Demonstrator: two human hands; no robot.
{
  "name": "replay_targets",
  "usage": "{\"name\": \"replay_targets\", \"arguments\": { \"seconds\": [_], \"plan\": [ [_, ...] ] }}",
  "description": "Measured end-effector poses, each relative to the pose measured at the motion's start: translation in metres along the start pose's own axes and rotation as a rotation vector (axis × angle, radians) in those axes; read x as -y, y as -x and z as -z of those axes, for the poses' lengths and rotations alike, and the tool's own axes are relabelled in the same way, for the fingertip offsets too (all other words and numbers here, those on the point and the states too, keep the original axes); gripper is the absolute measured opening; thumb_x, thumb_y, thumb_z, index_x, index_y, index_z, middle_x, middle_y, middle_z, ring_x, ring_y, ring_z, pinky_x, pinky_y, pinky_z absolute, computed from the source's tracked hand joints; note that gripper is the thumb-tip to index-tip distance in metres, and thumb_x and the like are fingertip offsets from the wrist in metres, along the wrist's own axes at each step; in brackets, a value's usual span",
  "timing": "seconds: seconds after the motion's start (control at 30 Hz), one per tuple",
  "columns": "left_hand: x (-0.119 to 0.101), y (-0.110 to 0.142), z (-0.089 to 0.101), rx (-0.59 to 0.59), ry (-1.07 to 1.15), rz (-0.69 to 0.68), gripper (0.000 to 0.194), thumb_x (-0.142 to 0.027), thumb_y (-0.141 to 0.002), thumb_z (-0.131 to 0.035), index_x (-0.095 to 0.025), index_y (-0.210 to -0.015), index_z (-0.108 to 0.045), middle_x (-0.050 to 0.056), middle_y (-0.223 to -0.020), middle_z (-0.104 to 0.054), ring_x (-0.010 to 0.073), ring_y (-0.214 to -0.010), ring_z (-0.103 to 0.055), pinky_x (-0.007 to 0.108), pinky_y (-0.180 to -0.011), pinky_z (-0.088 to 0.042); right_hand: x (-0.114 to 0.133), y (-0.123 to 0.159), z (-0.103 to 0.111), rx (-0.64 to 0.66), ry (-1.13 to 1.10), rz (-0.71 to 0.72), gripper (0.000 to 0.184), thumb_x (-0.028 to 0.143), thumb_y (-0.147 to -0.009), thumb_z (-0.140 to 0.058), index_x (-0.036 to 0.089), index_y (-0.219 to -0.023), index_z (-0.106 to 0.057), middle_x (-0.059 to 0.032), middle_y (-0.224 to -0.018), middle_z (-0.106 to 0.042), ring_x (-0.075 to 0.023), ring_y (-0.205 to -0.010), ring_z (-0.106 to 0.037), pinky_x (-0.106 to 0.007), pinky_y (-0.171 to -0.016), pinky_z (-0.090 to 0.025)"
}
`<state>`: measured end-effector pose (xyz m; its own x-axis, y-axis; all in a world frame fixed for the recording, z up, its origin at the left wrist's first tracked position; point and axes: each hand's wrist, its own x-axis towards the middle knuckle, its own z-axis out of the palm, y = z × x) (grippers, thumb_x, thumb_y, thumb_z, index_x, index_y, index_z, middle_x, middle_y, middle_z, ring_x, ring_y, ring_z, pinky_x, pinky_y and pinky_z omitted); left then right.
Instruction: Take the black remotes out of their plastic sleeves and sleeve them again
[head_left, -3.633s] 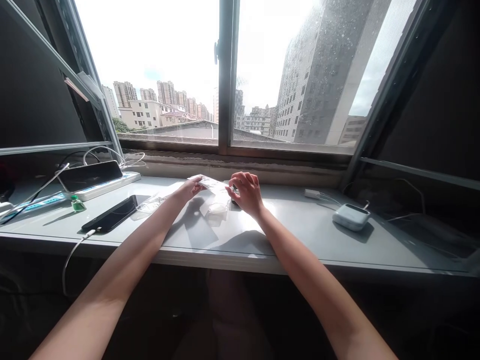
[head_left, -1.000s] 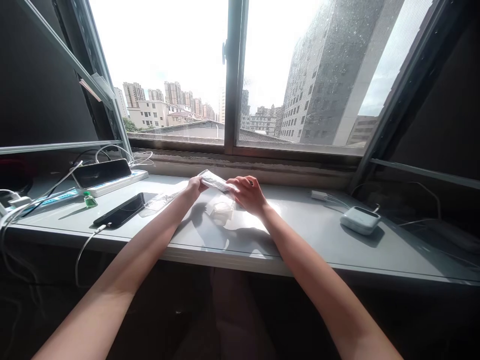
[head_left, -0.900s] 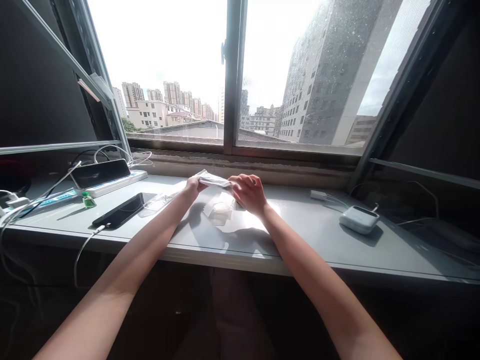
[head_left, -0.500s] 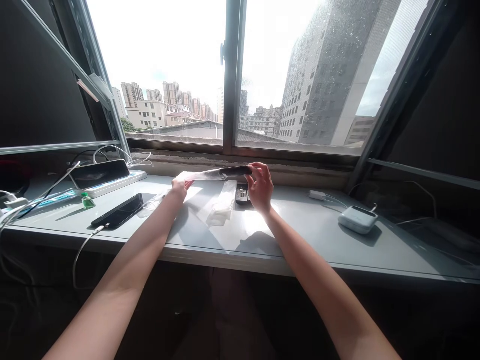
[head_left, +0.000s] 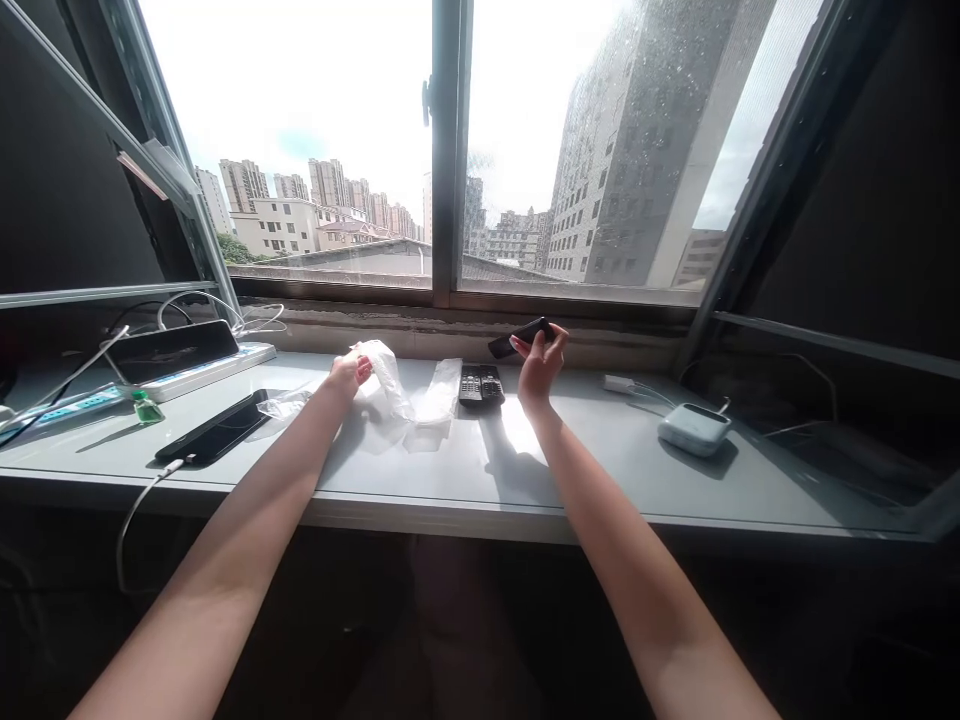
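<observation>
My left hand (head_left: 350, 372) is closed on a thin, clear plastic sleeve (head_left: 388, 382), which hangs limply down to the desk. Above the desk's far side, my right hand (head_left: 541, 365) grips a slim black remote control (head_left: 517, 339) between thumb and fingers, tilted and apart from the sleeve. Below it on the desk lie two black remotes side by side, a left one (head_left: 470, 386) and a right one (head_left: 492, 386), buttons up. A second clear sleeve (head_left: 439, 390) lies flat just left of them.
A black phone (head_left: 214, 428) with a white cable lies on the left, beside crumpled plastic (head_left: 283, 404). Behind it are a green bottle (head_left: 146, 408), a second phone (head_left: 169, 350) and a power strip (head_left: 225, 366). A white charger box (head_left: 694, 428) stands right. The window backs the desk (head_left: 450, 470).
The remote in my right hand has come out of the plastic sleeve and moved right. The sleeve now droops from my left hand. Both remotes on the desk now show. The view has shifted slightly.
</observation>
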<state>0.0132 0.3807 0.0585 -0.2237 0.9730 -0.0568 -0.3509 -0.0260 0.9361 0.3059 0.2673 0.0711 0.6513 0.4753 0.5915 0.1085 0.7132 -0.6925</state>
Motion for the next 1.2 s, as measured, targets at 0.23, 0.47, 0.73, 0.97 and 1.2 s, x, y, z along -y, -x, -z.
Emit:
{"name": "replay_targets", "arguments": {
  "seconds": [0.23,0.47,0.73,0.97,1.2],
  "plan": [
    [0.010,0.005,-0.002,0.185,-0.498,0.080,0.032,-0.035,-0.073,-0.080,-0.015,-0.091,-0.061,0.010,-0.079,-0.070,0.0183,-0.063,-0.065,0.024,-0.052,-0.049,-0.007,-0.001,0.007,0.015,0.462,-0.115,0.023,0.041,-0.100,-0.038,0.021,-0.099,-0.047,-0.0055,-0.103,-0.062,-0.0163,-0.073,-0.066,-0.030,-0.074,-0.051],
    [0.003,0.022,-0.011,0.177,-0.727,0.013,0.047,-0.016,-0.051,-0.090,-0.016,-0.088,-0.062,0.006,-0.068,-0.067,0.0198,-0.061,-0.064,0.027,-0.057,-0.047,-0.002,-0.002,0.015,0.095,0.962,-0.367,0.027,0.027,-0.097,-0.033,0.021,-0.112,-0.054,-0.0094,-0.108,-0.066,-0.0240,-0.090,-0.067,-0.031,-0.080,-0.047],
    [0.007,0.023,-0.020,0.181,-0.651,-0.114,0.052,-0.004,-0.039,-0.089,-0.014,-0.083,-0.065,0.001,-0.060,-0.062,0.0158,-0.055,-0.057,0.024,-0.053,-0.041,0.001,-0.006,0.019,0.357,1.203,-0.481,0.056,0.021,-0.089,-0.046,0.010,-0.143,-0.034,-0.0166,-0.107,-0.066,-0.0289,-0.111,-0.062,-0.037,-0.090,-0.047],
    [-0.005,0.035,-0.031,0.342,-0.175,-0.217,0.044,-0.014,-0.053,-0.089,-0.013,-0.093,-0.072,0.007,-0.080,-0.070,0.0144,-0.070,-0.063,0.024,-0.063,-0.050,-0.001,-0.004,0.020,0.536,1.313,-0.507,0.030,0.023,-0.090,-0.053,0.013,-0.116,-0.064,-0.0154,-0.107,-0.069,-0.0294,-0.106,-0.065,-0.034,-0.083,-0.050],
    [0.023,0.039,-0.042,0.558,-0.341,-0.218,0.047,-0.032,-0.046,-0.093,-0.013,-0.086,-0.078,0.013,-0.093,-0.075,0.0236,-0.088,-0.067,0.030,-0.076,-0.051,0.005,0.001,0.017,0.577,1.387,-0.437,0.034,0.026,-0.093,-0.051,0.011,-0.121,-0.065,-0.0181,-0.121,-0.065,-0.0307,-0.114,-0.062,-0.035,-0.089,-0.048]
  ]
}}
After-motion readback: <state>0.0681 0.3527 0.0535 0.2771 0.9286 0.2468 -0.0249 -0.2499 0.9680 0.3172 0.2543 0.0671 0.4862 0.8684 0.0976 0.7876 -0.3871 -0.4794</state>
